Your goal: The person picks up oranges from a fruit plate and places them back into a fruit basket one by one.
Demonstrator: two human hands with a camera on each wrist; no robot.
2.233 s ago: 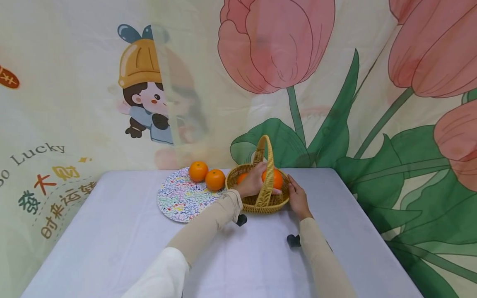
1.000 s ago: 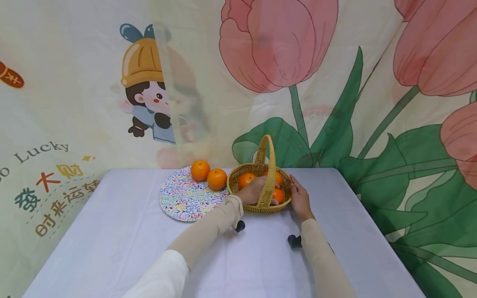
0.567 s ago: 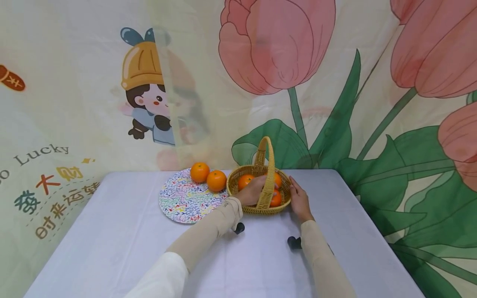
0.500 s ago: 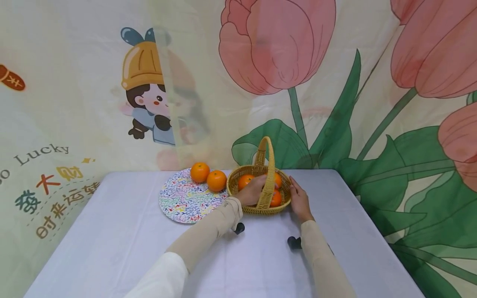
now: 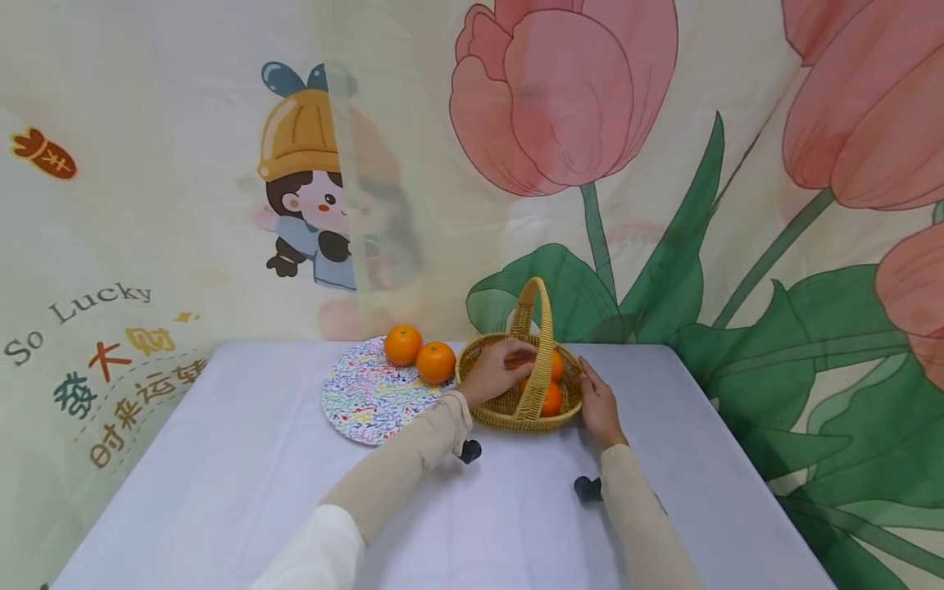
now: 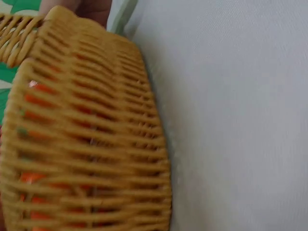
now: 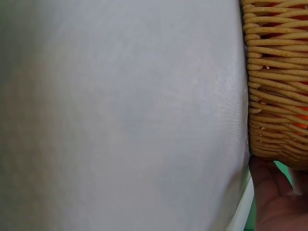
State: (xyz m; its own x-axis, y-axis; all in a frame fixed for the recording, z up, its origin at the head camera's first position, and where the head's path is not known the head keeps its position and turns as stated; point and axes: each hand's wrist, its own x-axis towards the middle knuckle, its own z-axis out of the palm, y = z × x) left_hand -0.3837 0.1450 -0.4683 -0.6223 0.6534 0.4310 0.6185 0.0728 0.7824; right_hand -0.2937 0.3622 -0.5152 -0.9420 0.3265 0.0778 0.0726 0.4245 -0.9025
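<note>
A woven basket (image 5: 509, 422) with a tall handle (image 5: 546, 336) stands near the far table edge. My left hand (image 5: 496, 375) reaches into its left half, fingers bent, with a patch of orange showing by the fingertips; I cannot tell whether they grip it. Two oranges show plainly inside, a front one (image 5: 551, 400) and one behind it (image 5: 557, 365). My right hand (image 5: 602, 412) rests its extended fingers against the basket's right side; in the right wrist view those fingers (image 7: 265, 180) touch the weave low down.
Left of the basket lies a round patterned board (image 5: 357, 401) bearing two oranges, one at the back (image 5: 403, 345) and one nearer the basket (image 5: 436, 362). A white cloth (image 5: 221, 492) covers the table. The patterned wall hanging (image 5: 413, 164) rises behind it.
My left hand let go of an orange at the basket's front right, then drew back and left over the spot where another orange showed. The right hand has stayed at the basket's side.
</note>
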